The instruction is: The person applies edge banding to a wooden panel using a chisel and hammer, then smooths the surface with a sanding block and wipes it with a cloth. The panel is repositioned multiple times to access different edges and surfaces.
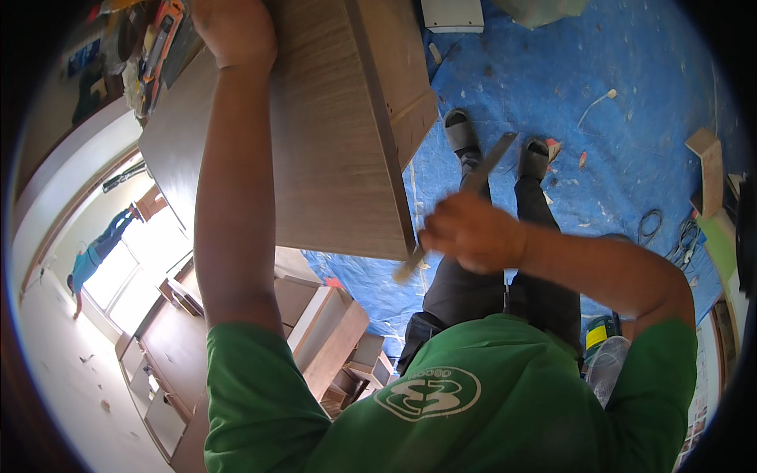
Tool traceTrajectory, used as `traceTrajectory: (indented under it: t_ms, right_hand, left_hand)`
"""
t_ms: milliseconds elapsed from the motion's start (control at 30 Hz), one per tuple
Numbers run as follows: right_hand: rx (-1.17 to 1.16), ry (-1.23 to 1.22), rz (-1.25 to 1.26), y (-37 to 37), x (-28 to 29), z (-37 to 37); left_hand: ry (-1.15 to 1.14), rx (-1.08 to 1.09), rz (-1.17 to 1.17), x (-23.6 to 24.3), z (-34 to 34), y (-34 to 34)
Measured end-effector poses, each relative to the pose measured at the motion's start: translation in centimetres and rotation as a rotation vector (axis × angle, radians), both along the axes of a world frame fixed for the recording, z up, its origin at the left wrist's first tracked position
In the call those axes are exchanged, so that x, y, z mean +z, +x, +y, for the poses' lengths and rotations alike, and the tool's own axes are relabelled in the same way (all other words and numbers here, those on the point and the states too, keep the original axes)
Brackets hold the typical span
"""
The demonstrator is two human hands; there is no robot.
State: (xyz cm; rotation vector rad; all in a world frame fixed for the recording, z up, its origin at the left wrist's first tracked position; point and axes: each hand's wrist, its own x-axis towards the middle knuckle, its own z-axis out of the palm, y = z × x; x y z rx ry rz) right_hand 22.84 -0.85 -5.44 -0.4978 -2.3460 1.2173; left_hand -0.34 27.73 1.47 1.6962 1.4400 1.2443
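My left hand (236, 31) rests at the upper part of a brown wood-veneer panel (323, 158), its fingers mostly cut off by the top of the picture. Below the panel's right corner, my right hand (473, 232) is closed around a long flat file-like tool (497, 154), which slants from upper right to lower left with a pale, blurred lower end. The tool lies close to the panel's long edge; whether they touch I cannot tell.
Blue sheeting (568, 63) covers the floor under my feet, with cables (650, 225) and boards (702, 165) at the right. Tools (158, 39) lie upper left. Cabinet pieces (331, 331) stand lower left. Another person (98, 248) is in the room at far left.
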Motion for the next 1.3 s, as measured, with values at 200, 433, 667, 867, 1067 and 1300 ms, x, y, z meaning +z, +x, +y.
traceTrajectory:
  t_ms: [200,433,667,867,1067,1300]
  right_hand:
    - [-0.357,-0.254,0.062,5.5,0.9,-0.5]
    - [-0.985,-0.708,-0.101,12.9,2.9,4.4]
    - [-0.981,-1.017,-0.007,15.1,2.5,5.6]
    - [-0.826,-1.133,-0.165,13.5,2.7,6.8]
    - [-0.577,-1.281,-0.274,9.4,7.2,5.4]
    - [-0.644,-1.195,-0.336,9.6,5.0,6.0]
  left_hand:
    - [0.139,0.144,0.439,1.1,-1.6,2.5]
    - [0.39,0.148,1.143,-1.0,-5.8,3.3]
    - [-0.215,-0.244,1.094,1.9,-25.1,5.7]
    - [-0.532,-0.708,0.439,4.1,-38.0,9.3]
    - [-0.441,-0.158,-0.058,3.6,-34.3,12.5]
    - [-0.232,-0.173,0.132,3.2,-31.9,12.0]
